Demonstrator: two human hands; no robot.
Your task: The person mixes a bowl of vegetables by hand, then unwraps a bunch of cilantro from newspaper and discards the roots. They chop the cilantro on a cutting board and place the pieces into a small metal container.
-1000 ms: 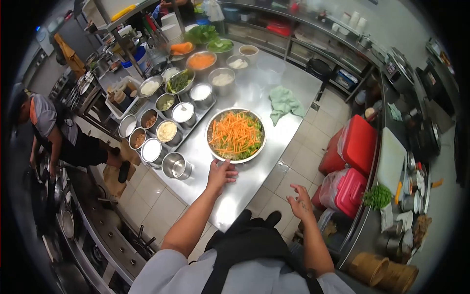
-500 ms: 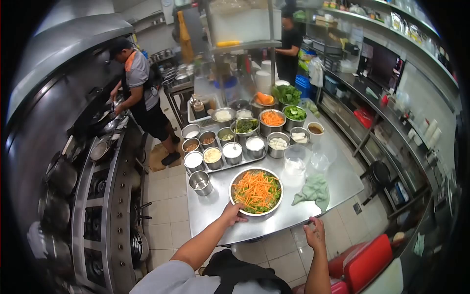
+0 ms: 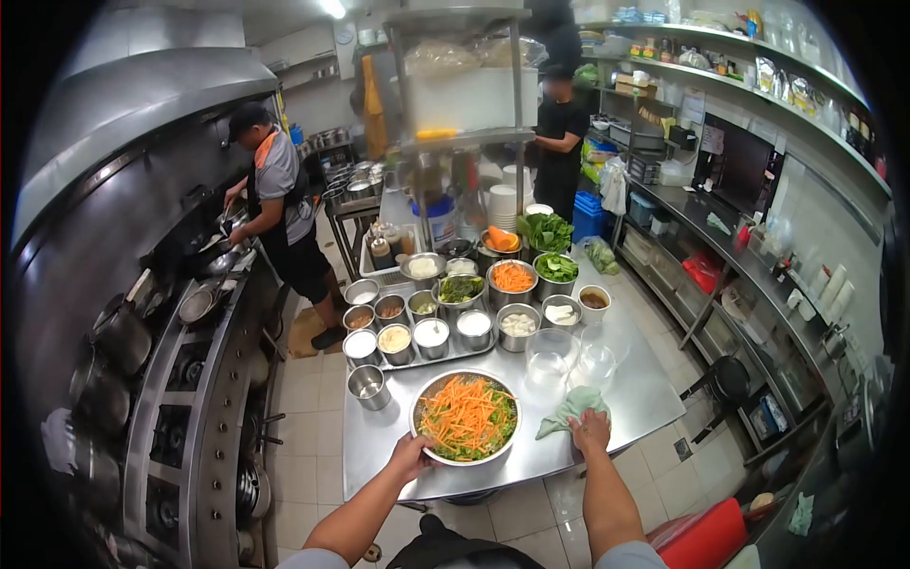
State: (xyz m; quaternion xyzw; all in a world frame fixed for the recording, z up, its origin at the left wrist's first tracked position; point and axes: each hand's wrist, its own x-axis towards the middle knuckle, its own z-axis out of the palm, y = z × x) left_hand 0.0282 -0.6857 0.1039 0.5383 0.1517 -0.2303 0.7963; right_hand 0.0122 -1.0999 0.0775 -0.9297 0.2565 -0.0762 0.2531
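Note:
My left hand (image 3: 412,458) grips the near-left rim of a round metal bowl (image 3: 471,463), thumb over the edge. Shredded carrot (image 3: 466,398) is heaped in the bowl over chopped greens. My right hand (image 3: 592,432) is on a crumpled green cloth (image 3: 563,414) to the right of the bowl, fingers closed onto its right end; the fingertips are partly hidden. An empty-looking steel pot (image 3: 368,389) stands left of the bowl. Two clear plastic tubs (image 3: 550,358) are behind the cloth.
Several metal pots of ingredients stand on a tray (image 3: 431,362) and around it on the steel table (image 3: 654,408). A stove (image 3: 180,417) lines the left side, where a person (image 3: 275,190) works at a pan. Another person (image 3: 561,142) stands at the back. A red chair-like object (image 3: 701,539) is lower right.
My right hand has moved from beyond the table's front edge forward onto the green cloth. My left hand stays on the bowl's rim. The whole view has shifted slightly.

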